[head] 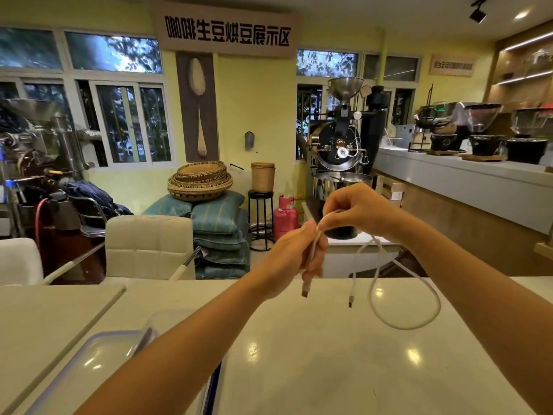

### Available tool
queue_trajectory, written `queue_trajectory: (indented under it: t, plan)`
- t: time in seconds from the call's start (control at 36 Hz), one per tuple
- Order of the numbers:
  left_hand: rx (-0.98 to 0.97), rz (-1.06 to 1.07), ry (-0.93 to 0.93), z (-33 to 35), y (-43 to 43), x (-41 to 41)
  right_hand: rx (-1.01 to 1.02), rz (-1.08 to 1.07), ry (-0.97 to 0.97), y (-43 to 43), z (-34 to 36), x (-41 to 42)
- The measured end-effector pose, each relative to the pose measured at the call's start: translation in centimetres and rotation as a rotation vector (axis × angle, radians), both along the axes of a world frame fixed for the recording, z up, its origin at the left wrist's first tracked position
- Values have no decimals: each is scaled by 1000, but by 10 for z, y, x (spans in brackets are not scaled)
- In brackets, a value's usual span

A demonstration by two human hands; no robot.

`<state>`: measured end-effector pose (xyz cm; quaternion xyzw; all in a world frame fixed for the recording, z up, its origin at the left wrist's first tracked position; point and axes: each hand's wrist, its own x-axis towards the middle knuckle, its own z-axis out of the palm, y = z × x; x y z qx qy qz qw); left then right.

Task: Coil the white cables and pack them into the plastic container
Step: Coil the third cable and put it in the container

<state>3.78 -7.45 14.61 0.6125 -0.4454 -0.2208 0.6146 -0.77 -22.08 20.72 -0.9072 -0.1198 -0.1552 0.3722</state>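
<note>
A white cable hangs in the air above the cream table, held up by both my hands. My left hand is closed around one end, whose plug dangles just below my fingers. My right hand, slightly higher and to the right, pinches the cable. From there a large loop droops down to the right, and the other plug hangs free beside it. The clear plastic container with a blue-edged lid lies at the lower left, partly hidden by my left forearm.
Two white chairs stand behind the table's far edge. Beyond them are stacked cushions with woven baskets, a red gas cylinder, a coffee roaster, and a counter with grinders on the right.
</note>
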Motion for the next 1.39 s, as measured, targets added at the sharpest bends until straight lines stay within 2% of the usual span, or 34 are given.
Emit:
queue_trajectory:
  t: [0.11,0.31,0.36,0.42,0.47,0.53,0.64,0.69,0.81,0.97,1.17,1.39]
  plan:
    - [-22,-133,63,4,4,-6,140,79,94,-12,-4,4]
    - [-227,-201,194,22,4,-9,636,169,62,-6,-41,16]
    - [-259,-185,200,27,1,-7,738,118,69,10,-54,21]
    - [-262,-154,187,30,-1,-3,765,-21,84,29,-67,21]
    - [-254,-91,149,32,-5,2,753,-62,120,43,-78,20]
    - [-225,5,44,34,-7,8,612,-21,179,53,-89,19]
    - [-146,208,-172,39,-9,20,145,-24,366,65,-103,13]
    - [-108,296,-264,40,-8,24,6,-30,439,68,-104,9]
    - [11,417,-425,29,-4,35,-129,-11,501,69,-87,-6]
    - [187,455,-538,8,2,42,-242,-12,414,49,-39,-29]
    - [322,234,-331,-10,7,26,-491,-130,226,16,-5,-27]
    - [238,-49,-174,-4,10,9,-739,-249,13,-10,4,-14]
